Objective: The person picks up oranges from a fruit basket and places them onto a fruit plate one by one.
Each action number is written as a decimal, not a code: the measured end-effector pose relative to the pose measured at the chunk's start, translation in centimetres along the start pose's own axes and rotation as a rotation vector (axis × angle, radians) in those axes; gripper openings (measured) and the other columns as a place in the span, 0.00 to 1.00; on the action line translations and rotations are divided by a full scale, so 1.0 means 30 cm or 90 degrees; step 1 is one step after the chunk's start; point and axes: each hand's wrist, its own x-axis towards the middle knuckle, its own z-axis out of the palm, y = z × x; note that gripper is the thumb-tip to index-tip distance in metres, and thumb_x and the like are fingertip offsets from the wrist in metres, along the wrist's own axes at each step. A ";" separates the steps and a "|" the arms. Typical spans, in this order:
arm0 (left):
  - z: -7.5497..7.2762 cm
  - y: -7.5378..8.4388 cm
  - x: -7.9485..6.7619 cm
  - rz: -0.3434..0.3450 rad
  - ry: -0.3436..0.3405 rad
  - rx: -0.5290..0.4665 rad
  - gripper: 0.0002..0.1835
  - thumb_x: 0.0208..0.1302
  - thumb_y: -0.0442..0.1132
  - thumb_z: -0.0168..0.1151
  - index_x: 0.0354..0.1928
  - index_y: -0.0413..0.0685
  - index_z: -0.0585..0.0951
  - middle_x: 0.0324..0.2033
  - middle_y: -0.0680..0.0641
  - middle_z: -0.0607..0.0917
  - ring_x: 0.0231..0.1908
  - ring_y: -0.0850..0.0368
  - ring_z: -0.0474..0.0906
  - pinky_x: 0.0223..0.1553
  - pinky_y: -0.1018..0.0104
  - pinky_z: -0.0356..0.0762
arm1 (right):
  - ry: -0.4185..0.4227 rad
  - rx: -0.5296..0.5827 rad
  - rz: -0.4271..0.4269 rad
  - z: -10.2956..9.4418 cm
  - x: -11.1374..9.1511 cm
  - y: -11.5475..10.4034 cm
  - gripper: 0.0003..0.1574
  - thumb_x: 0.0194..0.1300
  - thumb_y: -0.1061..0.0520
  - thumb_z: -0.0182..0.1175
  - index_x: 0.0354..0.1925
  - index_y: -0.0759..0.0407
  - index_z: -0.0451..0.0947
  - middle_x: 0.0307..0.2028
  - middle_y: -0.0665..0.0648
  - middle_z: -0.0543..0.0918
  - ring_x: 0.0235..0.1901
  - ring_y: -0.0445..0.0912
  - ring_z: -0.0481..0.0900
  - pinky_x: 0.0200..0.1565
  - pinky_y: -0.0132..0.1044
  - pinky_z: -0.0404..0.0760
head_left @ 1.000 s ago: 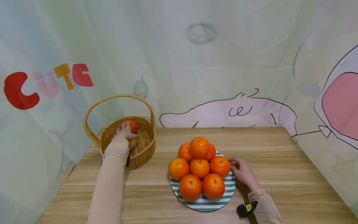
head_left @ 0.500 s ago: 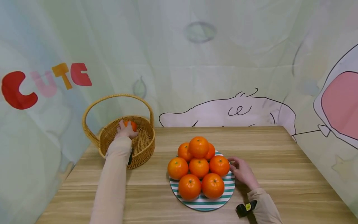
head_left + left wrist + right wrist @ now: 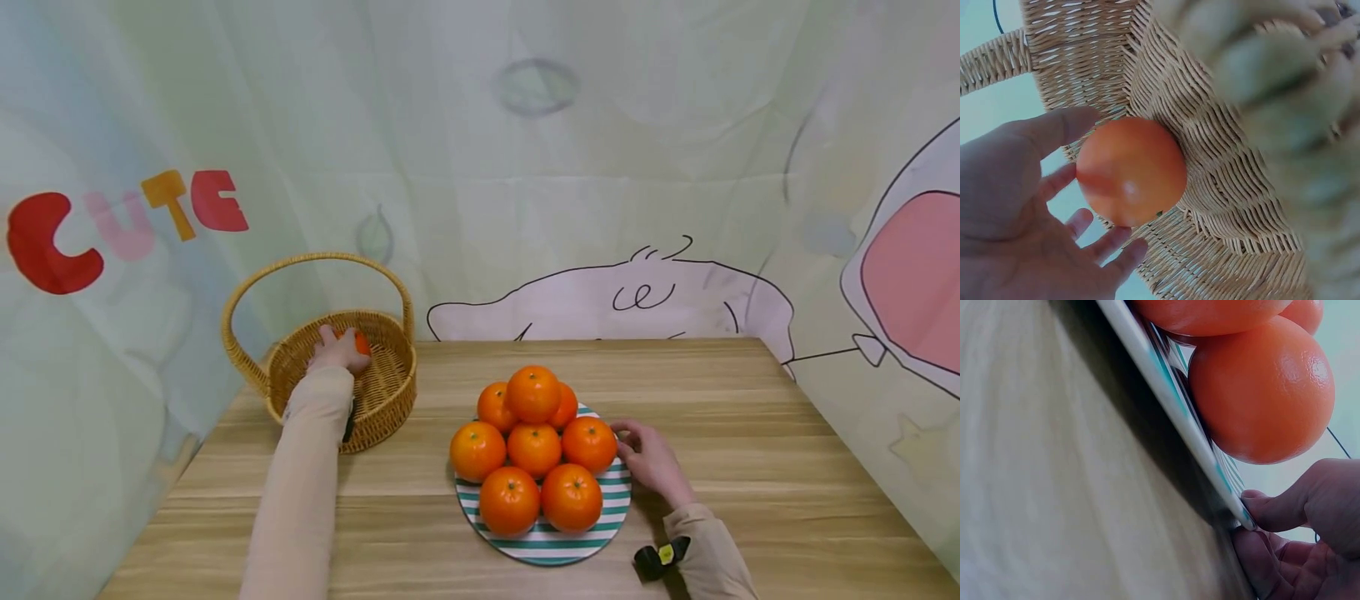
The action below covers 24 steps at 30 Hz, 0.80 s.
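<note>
My left hand (image 3: pixel 339 350) is inside the wicker basket (image 3: pixel 390 408), beside and partly over an orange (image 3: pixel 362 342). In the left wrist view its fingers (image 3: pixel 1110 244) are spread along the near side of the orange (image 3: pixel 1132 172), some touching or almost touching it, while the thumb lies at its upper edge. The orange rests against the woven wall. My right hand (image 3: pixel 654 460) pinches the rim of the striped plate (image 3: pixel 555 552), thumb on top and a finger under it in the right wrist view. Several oranges (image 3: pixel 534 450) are piled on that plate, one on top.
The basket's tall arched handle (image 3: pixel 322 256) rises over my left hand. Plate and basket stand on a wood-grain table (image 3: pixel 405 525), the plate to the right of the basket. A printed curtain (image 3: pixel 465 183) closes off the back and sides.
My left hand has shifted slightly over the orange in the basket, covering more of it. The right hand, plate and piled oranges stay in place.
</note>
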 end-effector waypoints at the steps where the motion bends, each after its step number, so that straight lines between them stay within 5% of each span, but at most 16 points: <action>1: 0.001 0.003 -0.004 -0.001 -0.006 0.007 0.38 0.69 0.42 0.52 0.77 0.42 0.53 0.72 0.23 0.41 0.70 0.20 0.45 0.64 0.28 0.58 | 0.000 0.001 -0.001 0.000 0.000 0.000 0.19 0.69 0.64 0.57 0.57 0.66 0.78 0.36 0.60 0.81 0.32 0.49 0.73 0.35 0.37 0.72; 5: 0.004 0.003 -0.012 -0.009 -0.049 0.029 0.39 0.66 0.42 0.54 0.76 0.45 0.54 0.71 0.21 0.47 0.67 0.18 0.51 0.60 0.29 0.65 | -0.004 0.008 0.001 0.002 -0.001 0.000 0.19 0.69 0.65 0.57 0.56 0.66 0.78 0.35 0.61 0.81 0.32 0.49 0.73 0.33 0.37 0.73; 12: -0.003 -0.007 -0.034 -0.012 -0.113 0.021 0.45 0.60 0.46 0.64 0.76 0.44 0.56 0.66 0.26 0.67 0.59 0.31 0.69 0.57 0.40 0.72 | 0.002 0.002 -0.001 -0.001 -0.003 -0.002 0.19 0.69 0.64 0.57 0.57 0.67 0.78 0.36 0.62 0.82 0.33 0.49 0.74 0.34 0.37 0.73; 18: -0.002 -0.012 -0.058 -0.007 -0.130 0.021 0.49 0.58 0.49 0.69 0.77 0.44 0.55 0.65 0.27 0.68 0.61 0.31 0.69 0.59 0.39 0.71 | -0.002 0.003 0.002 0.000 -0.003 0.000 0.19 0.68 0.65 0.57 0.57 0.67 0.77 0.36 0.61 0.82 0.32 0.49 0.74 0.34 0.37 0.73; 24: 0.016 -0.046 -0.017 0.033 -0.111 0.002 0.50 0.59 0.50 0.67 0.76 0.37 0.54 0.65 0.25 0.68 0.59 0.32 0.70 0.59 0.41 0.73 | -0.004 0.000 0.000 -0.002 -0.003 0.000 0.19 0.69 0.64 0.56 0.57 0.66 0.77 0.37 0.62 0.82 0.32 0.49 0.74 0.33 0.37 0.74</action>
